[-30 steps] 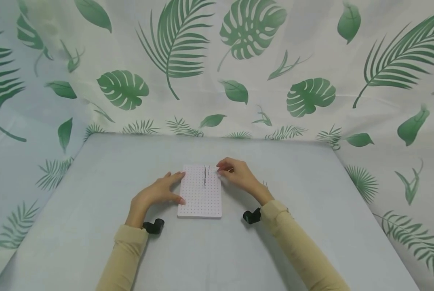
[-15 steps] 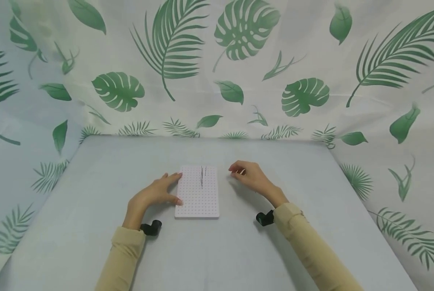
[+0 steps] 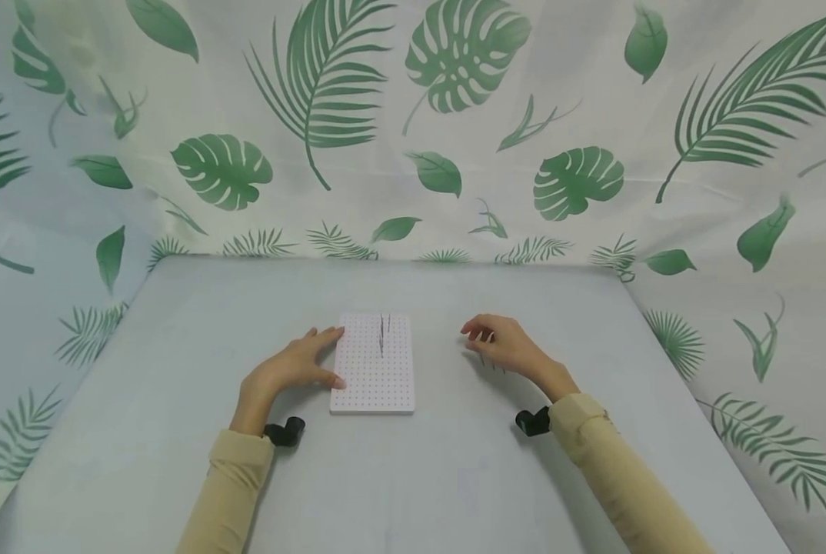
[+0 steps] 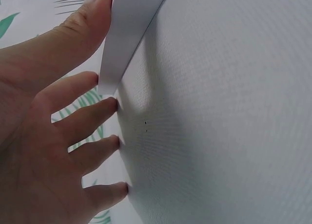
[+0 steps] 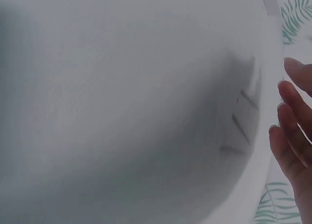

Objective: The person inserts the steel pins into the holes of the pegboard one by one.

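A white board (image 3: 378,392) with a grid of small holes lies on the table. Thin dark pins (image 3: 381,338) stand upright in its far half. My left hand (image 3: 290,366) rests at the board's left side, thumb and index finger spread along that edge; in the left wrist view the thumb (image 4: 90,26) lies against the board's side wall and the other fingers reach to the tabletop. To the right of the board, my right hand (image 3: 513,345) hovers with loosely bent fingers and nothing between them. Several thin dark pins (image 5: 241,129) are on the table just beneath it.
The light grey tabletop (image 3: 413,485) runs back to a white curtain (image 3: 371,185) printed with green leaves, which also closes off both sides. A black wrist camera (image 3: 285,432) sits under the left wrist, another black wrist camera (image 3: 534,422) under the right.
My right hand has moved right, from the board's far right corner to over the loose pins. My left hand stays at the board's left edge. The head view has shifted slightly.
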A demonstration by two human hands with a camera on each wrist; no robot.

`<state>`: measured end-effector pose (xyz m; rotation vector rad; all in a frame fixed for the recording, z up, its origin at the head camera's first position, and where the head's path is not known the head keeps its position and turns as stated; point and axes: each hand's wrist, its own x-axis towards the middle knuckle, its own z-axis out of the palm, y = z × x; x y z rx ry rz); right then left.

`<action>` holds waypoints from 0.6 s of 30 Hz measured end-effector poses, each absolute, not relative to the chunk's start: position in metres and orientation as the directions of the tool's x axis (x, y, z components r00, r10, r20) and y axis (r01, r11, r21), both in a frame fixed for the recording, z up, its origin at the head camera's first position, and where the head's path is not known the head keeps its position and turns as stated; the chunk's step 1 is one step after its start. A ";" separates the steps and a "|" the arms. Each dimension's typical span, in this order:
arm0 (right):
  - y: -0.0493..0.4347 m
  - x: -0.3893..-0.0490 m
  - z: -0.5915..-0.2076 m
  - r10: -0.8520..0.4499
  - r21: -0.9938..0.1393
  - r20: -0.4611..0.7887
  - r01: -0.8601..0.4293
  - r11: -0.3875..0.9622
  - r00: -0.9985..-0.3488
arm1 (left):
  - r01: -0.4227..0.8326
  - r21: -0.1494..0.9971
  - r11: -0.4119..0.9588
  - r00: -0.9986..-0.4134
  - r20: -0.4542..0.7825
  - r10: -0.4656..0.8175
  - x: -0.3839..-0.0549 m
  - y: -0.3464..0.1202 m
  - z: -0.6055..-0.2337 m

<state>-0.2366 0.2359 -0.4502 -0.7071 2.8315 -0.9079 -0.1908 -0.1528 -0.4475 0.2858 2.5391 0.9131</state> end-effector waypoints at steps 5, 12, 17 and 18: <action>0.250 -0.236 -0.450 -0.451 -0.546 0.019 -0.387 0.743 -0.893 | 0.060 0.638 0.768 -0.887 -0.318 0.334 -0.192 -0.152 -0.446; 0.260 -0.235 -0.452 -0.408 -0.506 -0.051 -0.328 0.798 -0.912 | 0.060 0.636 0.770 -0.887 -0.320 0.333 -0.194 -0.151 -0.447; 0.262 -0.235 -0.453 -0.400 -0.481 -0.061 -0.324 0.815 -0.915 | 0.054 0.629 0.776 -0.887 -0.326 0.326 -0.194 -0.151 -0.448; 0.262 -0.235 -0.454 -0.402 -0.476 -0.060 -0.328 0.816 -0.914 | 0.053 0.629 0.776 -0.888 -0.326 0.325 -0.194 -0.151 -0.448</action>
